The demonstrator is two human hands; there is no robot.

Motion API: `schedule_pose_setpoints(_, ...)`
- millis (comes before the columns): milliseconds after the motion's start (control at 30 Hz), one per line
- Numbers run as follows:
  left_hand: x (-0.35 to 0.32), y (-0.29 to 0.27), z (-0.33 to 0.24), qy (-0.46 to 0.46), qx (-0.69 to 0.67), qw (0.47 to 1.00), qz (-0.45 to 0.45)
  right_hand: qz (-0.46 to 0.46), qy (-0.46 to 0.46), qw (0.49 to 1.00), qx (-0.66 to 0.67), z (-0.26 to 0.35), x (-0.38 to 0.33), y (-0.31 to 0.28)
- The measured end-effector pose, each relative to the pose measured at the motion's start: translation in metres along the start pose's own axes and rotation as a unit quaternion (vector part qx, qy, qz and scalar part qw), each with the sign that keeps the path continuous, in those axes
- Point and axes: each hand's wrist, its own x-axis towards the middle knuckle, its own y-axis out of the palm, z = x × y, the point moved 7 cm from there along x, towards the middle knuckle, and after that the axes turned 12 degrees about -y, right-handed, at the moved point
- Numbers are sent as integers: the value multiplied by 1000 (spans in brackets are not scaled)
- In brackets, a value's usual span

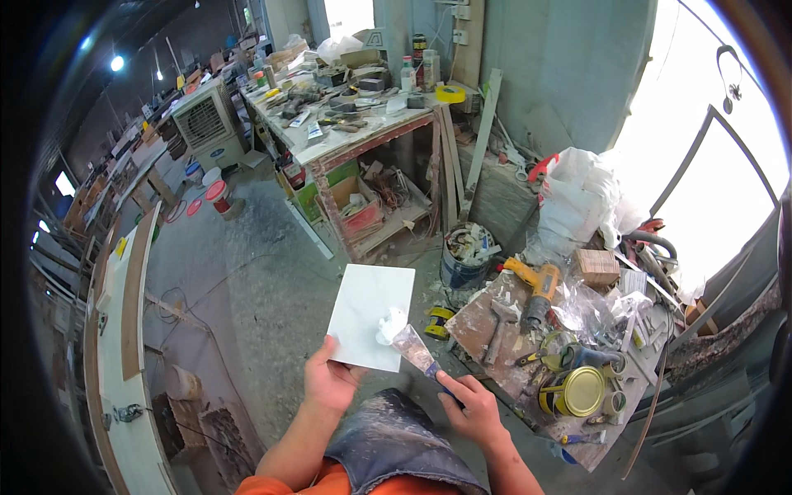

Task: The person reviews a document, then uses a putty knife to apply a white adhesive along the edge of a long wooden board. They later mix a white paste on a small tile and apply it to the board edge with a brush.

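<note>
A flat white rectangular board (370,305) is held up in front of me, its lower left corner gripped by my left hand (329,379). The thumb lies on the edge and the other fingers go behind the board, out of sight. My right hand (472,406) is wrapped round the dark blue handle of a putty knife (415,350). Its metal blade, smeared with white, meets the lower right part of the board. A lump of white paste (391,326) sits there at the blade's tip.
On my right a low cluttered table (511,388) bears an orange heat gun (538,285), a scraper (499,328) and a yellow tin (580,391). A bucket of scraps (468,257) stands beyond it. Further ahead is a workbench (363,132) piled with tools. Long boards (115,346) run along my left.
</note>
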Motion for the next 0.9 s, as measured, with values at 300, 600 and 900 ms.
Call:
schedule_pose_setpoints(300,64,-26,-136,41,-96,993,52,6,11,995,-98,-20,87,97)
schedule_pose_setpoints(600,197,-3,-368,75,65,995,21,-245,320,861,309,-80,184,188)
schedule_pose_setpoints(900,410,42,-448,0,79,997,-12,-283,332,859,268,-113,264,221)
